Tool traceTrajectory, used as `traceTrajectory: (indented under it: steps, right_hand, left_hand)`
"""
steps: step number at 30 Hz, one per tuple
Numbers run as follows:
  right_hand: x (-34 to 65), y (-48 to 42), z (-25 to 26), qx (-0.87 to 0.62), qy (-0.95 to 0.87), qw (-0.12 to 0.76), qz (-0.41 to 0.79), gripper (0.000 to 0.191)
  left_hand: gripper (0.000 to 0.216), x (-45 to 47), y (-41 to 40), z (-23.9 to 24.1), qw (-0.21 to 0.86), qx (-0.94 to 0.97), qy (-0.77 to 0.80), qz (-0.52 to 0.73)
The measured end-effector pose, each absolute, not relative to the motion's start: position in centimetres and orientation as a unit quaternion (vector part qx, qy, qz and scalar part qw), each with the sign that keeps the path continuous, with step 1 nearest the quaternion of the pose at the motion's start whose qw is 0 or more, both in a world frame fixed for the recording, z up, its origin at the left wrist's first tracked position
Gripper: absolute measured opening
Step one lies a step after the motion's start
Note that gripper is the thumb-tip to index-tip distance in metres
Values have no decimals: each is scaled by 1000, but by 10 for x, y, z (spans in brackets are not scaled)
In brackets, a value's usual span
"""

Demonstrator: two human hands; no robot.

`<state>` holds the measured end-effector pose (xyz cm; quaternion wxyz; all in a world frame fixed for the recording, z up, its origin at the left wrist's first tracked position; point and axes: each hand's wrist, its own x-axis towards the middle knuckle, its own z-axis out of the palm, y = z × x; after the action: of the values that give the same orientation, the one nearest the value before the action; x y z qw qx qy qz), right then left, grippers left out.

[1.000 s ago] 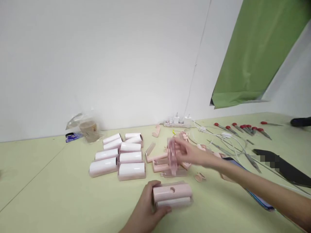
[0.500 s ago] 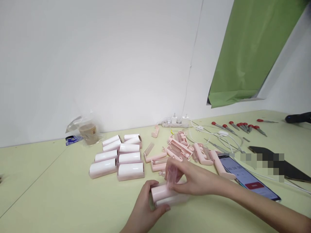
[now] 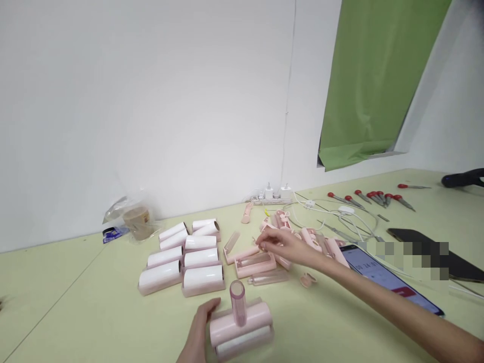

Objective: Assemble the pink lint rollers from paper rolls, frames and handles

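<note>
One hand on the roller, the other over loose parts

The left hand (image 3: 193, 337) is curling around the left end of the pink roller (image 3: 223, 330) at the near side, its thumb not showing clearly. A pink tube (image 3: 238, 305) is standing up from the roller's top. With only one end being held, a knock against the tube could be twisting the roller loose or tipping the tube out, if its seating is weak.

The right hand (image 3: 282, 246) is hovering farther off, fingers bent and fingertips close together; whether they are pinching anything I cannot tell. The pink parts (image 3: 311, 240) are crowding around it, so a careless pull could be dragging neighbours along.

A pink tray (image 3: 245, 269) and a clear tube (image 3: 269, 278) are lying between the hands, in the way. The right forearm (image 3: 378, 300) is crossing before the lit phone (image 3: 393, 282). White rolls (image 3: 204, 278) are filling the left, while white cables (image 3: 346, 209) and red-handled tools (image 3: 404, 202) are lying far right.
</note>
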<state>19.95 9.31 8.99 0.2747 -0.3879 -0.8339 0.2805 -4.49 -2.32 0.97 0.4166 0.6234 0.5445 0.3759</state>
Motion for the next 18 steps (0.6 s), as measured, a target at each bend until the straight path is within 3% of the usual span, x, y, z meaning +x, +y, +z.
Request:
traceTrajectory:
  steps: [4, 10, 14, 18]
  right_hand:
    - [205, 93, 99, -361, -877, 209, 237, 17]
    - [244, 58, 83, -435, -892, 107, 66, 20]
    - [272, 42, 46, -527, -834, 135, 90, 18]
    - [278, 37, 28, -564, -773, 218, 191, 26]
  left_hand:
    - [76, -42, -24, 48, 340, 616, 556, 443]
    - [68, -6, 12, 88, 476, 631, 354, 500]
    - [26, 13, 21, 78, 582, 603, 344, 424]
    - [40, 19, 18, 69, 605, 563, 376, 420]
